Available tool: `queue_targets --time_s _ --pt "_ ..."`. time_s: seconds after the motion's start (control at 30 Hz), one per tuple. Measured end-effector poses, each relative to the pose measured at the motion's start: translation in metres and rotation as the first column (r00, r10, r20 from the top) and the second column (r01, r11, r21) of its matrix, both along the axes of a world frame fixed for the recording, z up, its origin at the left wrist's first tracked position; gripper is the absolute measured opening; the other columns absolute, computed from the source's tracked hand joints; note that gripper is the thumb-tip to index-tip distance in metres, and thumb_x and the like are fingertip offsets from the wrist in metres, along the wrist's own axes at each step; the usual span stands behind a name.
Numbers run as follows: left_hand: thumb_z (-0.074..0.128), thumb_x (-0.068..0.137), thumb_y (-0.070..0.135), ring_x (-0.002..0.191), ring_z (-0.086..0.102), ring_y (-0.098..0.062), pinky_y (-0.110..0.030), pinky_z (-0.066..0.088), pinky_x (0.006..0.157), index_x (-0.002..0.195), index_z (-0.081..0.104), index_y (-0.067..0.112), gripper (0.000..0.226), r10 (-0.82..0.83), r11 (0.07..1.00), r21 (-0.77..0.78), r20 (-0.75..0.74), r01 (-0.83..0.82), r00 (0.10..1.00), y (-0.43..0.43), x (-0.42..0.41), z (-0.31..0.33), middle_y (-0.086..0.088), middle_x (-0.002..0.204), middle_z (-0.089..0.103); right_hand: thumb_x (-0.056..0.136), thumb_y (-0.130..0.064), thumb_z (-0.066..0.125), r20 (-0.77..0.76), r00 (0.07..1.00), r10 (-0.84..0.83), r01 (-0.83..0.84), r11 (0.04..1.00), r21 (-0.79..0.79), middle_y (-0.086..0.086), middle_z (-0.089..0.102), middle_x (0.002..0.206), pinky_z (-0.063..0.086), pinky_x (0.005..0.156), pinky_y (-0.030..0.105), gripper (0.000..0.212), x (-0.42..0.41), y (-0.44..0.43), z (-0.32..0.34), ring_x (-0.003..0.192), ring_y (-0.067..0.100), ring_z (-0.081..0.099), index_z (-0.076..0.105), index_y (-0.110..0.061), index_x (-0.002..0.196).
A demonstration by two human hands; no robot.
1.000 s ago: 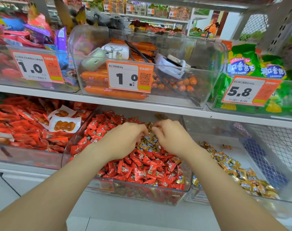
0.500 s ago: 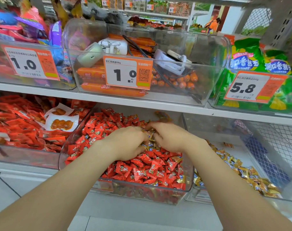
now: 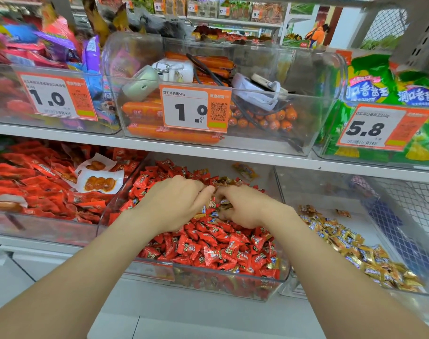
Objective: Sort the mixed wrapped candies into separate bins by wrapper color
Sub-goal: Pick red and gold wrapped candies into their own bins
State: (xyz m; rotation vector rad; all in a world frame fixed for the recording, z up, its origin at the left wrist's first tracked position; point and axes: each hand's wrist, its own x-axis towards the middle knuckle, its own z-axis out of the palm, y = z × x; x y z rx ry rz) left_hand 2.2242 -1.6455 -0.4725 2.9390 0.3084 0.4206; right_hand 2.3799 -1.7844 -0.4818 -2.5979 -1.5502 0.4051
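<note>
A clear bin (image 3: 233,281) on the lower shelf holds a heap of red-wrapped candies (image 3: 215,248) with some gold-wrapped candies (image 3: 220,204) mixed in near the middle. My left hand (image 3: 176,201) and my right hand (image 3: 245,207) rest on the heap, fingertips meeting over the gold ones. Both hands curl down into the pile; my right hand's fingers close around a bunch of gold candies, and the left pinches at the same cluster. To the right, another clear bin (image 3: 404,293) holds gold-wrapped candies (image 3: 355,253).
A bin of red snack packets (image 3: 37,187) stands to the left. The upper shelf (image 3: 257,155) hangs close above the hands, with a bin of orange sausages (image 3: 174,135), price tags and green bags (image 3: 384,89). A single orange candy (image 3: 245,170) lies at the back.
Both hands have sunk lower onto the heap and pushed a little further back, fingers still working together at the gold candies. The camera has tilted slightly.
</note>
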Motion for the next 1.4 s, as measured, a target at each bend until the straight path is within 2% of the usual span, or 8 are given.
queue_targets --time_s 0.17,0.33,0.47,0.7,0.83,1.07,1.23,1.4 --pt "0.039 0.104 0.062 0.054 0.058 -0.020 -0.042 0.054 0.056 0.081 0.052 0.029 0.043 0.067 0.993 -0.104 0.099 -0.057 0.993 0.003 -0.001 0.001 0.001 0.061 0.060 0.098 -0.037 0.071 -0.129 0.990 -0.050 0.082 0.963 0.256 -0.011 0.070 0.095 0.054 0.072 0.034 0.013 0.000 -0.017 0.013 0.077 0.010 0.066 0.066 -0.036 0.110" --pt "0.046 0.109 0.042 0.074 0.066 -0.018 -0.043 0.057 0.075 0.109 0.067 0.033 0.023 0.068 0.971 -0.240 0.172 -0.025 0.983 -0.001 0.001 0.003 0.006 0.080 0.071 0.099 -0.044 0.068 -0.255 0.961 -0.109 0.207 0.894 0.398 -0.011 0.063 0.084 0.042 0.058 0.021 0.029 -0.003 -0.030 0.022 0.063 0.002 0.056 0.066 -0.025 0.121" --pt "0.041 0.109 0.039 0.061 0.062 -0.016 -0.041 0.053 0.067 0.094 0.062 0.033 0.026 0.077 0.944 -0.329 0.169 -0.017 0.983 -0.013 0.002 0.009 0.002 0.068 0.066 0.104 -0.036 0.064 -0.623 0.777 -0.089 0.390 0.845 0.366 -0.002 0.048 0.058 0.036 0.043 0.023 0.026 -0.015 -0.037 0.022 0.043 0.012 0.043 0.060 -0.020 0.124" --pt "0.056 0.088 0.077 0.057 0.055 -0.005 -0.027 0.044 0.056 0.083 0.069 0.026 0.053 0.042 0.828 -0.560 0.125 0.036 0.991 -0.047 0.005 0.018 0.004 0.070 0.069 0.107 -0.021 0.057 -0.878 0.478 -0.002 0.688 0.623 0.373 0.005 0.055 0.066 0.033 0.038 0.021 0.014 -0.045 -0.052 0.028 0.046 0.012 0.045 0.060 -0.017 0.120" --pt "0.069 0.097 0.047 0.048 0.044 -0.007 -0.022 0.035 0.049 0.090 0.070 0.017 0.030 -0.067 0.665 -0.728 0.164 0.167 0.984 -0.056 0.007 0.019 0.010 0.058 0.058 0.105 -0.020 0.062 -0.909 0.416 0.016 0.743 0.571 0.350 0.009 0.060 0.076 0.029 0.037 0.021 0.012 -0.041 -0.073 0.035 0.049 0.014 0.045 0.065 -0.011 0.113" --pt "0.063 0.102 0.043 0.053 0.035 -0.017 -0.027 0.026 0.050 0.082 0.061 0.018 0.032 -0.088 0.369 -0.918 0.121 0.146 0.989 -0.098 0.010 0.019 -0.005 0.071 0.054 0.106 -0.020 0.061 -0.883 0.464 -0.070 0.745 0.569 0.347 0.009 0.055 0.081 0.028 0.038 0.021 0.016 -0.013 -0.136 0.037 0.049 0.014 0.043 0.067 -0.008 0.114" --pt "0.065 0.098 0.053 0.053 0.037 -0.017 -0.032 0.029 0.054 0.083 0.066 0.028 0.029 -0.077 0.474 -0.861 0.165 0.182 0.983 -0.147 0.017 0.029 -0.004 0.066 0.053 0.096 -0.023 0.063 -0.659 0.601 -0.453 0.772 0.542 0.331 0.002 0.057 0.059 0.041 0.047 0.031 0.012 0.036 -0.200 0.017 0.055 0.024 0.053 0.065 -0.013 0.091" --pt "0.056 0.103 0.051 0.049 0.046 -0.006 -0.027 0.033 0.050 0.100 0.058 0.029 0.022 -0.191 0.754 -0.609 0.156 0.247 0.969 -0.211 0.064 0.029 0.011 0.057 0.056 0.100 -0.032 0.064 -0.734 0.529 -0.427 0.809 0.516 0.283 0.008 0.076 0.107 0.052 0.071 0.030 0.020 0.064 -0.242 -0.009 0.084 0.016 0.068 0.074 -0.020 0.113"
